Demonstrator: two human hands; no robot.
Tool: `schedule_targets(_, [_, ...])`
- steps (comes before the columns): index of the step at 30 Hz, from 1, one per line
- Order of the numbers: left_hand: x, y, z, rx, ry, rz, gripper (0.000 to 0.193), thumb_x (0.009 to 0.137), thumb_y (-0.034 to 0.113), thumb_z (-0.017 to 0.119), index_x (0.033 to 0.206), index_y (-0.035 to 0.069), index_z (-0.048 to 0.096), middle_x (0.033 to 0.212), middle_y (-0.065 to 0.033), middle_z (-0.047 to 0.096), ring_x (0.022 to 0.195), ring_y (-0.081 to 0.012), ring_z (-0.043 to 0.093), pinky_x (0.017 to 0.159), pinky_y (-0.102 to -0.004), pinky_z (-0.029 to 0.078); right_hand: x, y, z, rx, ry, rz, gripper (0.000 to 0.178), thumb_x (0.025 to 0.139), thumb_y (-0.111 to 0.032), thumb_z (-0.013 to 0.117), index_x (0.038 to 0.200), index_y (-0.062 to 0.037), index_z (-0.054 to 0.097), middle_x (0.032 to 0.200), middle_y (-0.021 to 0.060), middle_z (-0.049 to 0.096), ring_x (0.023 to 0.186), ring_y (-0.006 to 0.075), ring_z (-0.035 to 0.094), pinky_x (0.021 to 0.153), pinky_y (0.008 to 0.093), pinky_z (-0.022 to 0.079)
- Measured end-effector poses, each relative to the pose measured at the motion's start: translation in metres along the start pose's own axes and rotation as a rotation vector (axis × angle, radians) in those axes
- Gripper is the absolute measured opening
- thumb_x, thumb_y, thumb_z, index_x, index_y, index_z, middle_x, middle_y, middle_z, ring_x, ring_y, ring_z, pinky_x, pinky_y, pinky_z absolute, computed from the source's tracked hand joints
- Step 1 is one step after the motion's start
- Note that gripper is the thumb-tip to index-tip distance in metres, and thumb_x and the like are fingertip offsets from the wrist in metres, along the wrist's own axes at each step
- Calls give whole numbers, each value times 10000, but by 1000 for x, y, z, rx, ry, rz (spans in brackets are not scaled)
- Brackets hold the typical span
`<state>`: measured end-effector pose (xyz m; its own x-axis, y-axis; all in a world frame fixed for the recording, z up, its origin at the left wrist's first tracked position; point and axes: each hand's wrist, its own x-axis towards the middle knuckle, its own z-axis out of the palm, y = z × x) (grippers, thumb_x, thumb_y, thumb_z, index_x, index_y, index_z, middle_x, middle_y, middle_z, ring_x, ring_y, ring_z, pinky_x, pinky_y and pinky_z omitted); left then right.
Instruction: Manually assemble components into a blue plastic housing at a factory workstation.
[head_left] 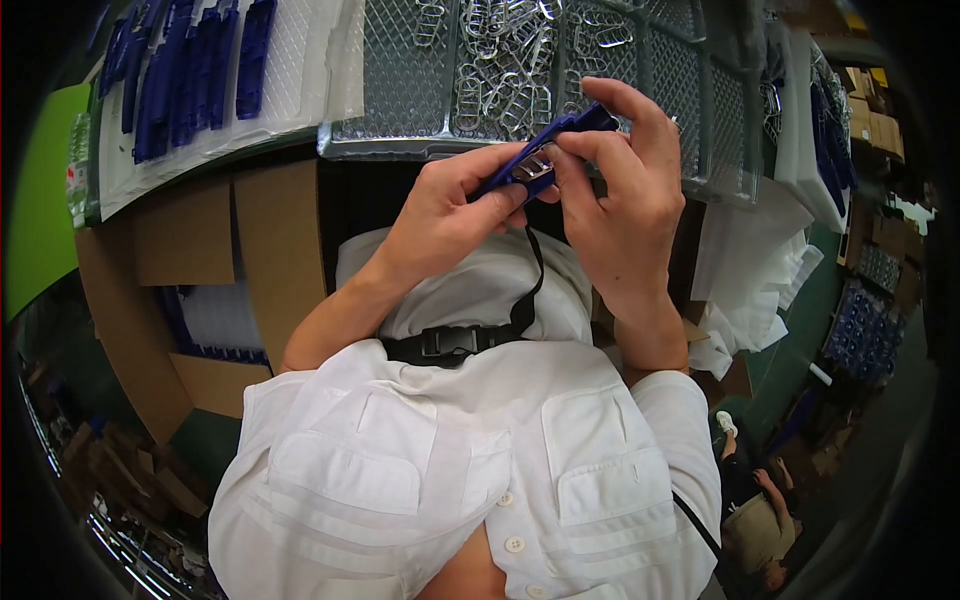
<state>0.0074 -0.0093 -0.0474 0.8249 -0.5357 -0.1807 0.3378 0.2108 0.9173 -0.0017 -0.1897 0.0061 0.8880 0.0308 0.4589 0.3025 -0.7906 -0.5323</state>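
Note:
A long dark blue plastic part (592,119) is held slantwise in front of my chest, just off the near edge of the clear plastic tray (385,140). My left hand (450,205) grips its lower end between thumb and fingers. Set against the part is a small shiny metal piece (532,170), looped like the ones in the tray. Thumb and fingers of my right hand (625,190) close on the blue part beside this metal piece, with the index finger raised. Whether the right fingertips also press the metal is hidden.
Heaped metal loops (505,75) fill the tray's compartments. Several blue plastic parts (190,80) lie on white sheeting at the far left. An open cardboard box (280,260) stands at my left, white foam sheets (745,290) at my right. A person (760,520) is farther off, lower right.

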Motion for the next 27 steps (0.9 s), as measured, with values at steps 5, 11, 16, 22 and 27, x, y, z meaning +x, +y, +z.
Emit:
schedule_targets(5, [-1,0,-1,30,16,22,358,1021,-3,592,1371,10,664,1026,-42,748,870,-61,670,748,-228,576,-2,4,4,3,4,-59,187,794,0,811,918,-36,676,1241,130,680,1077,310,682,750,388,616])
schedule_targets(11, [4,-1,5,157,91,134,216,1027,107,663,1191,-16,729,885,-52,750,793,-88,717,644,-243,583,-2,-15,7,98,212,131,361,857,24,803,1181,9,642,1315,134,677,1063,227,721,787,298,624])
schedule_targets(16, [5,2,7,316,165,137,178,1005,145,694,996,-24,748,718,-87,736,624,-100,693,559,-261,546,-6,-3,0,218,-41,318,333,875,-23,817,1164,-1,655,1077,62,755,896,114,730,787,276,608])
schedule_targets(22, [6,2,6,314,193,109,188,982,171,698,920,5,760,661,-70,717,585,-91,673,528,-263,501,-4,-5,-1,244,-70,291,278,876,-2,808,1097,-9,641,945,43,724,830,86,701,741,239,575])
schedule_targets(27, [10,-2,3,300,196,79,206,983,181,698,883,11,759,637,-55,702,561,-73,631,529,-256,486,1,2,3,319,-136,357,266,883,10,793,1089,-9,625,928,24,696,824,61,667,729,226,554])
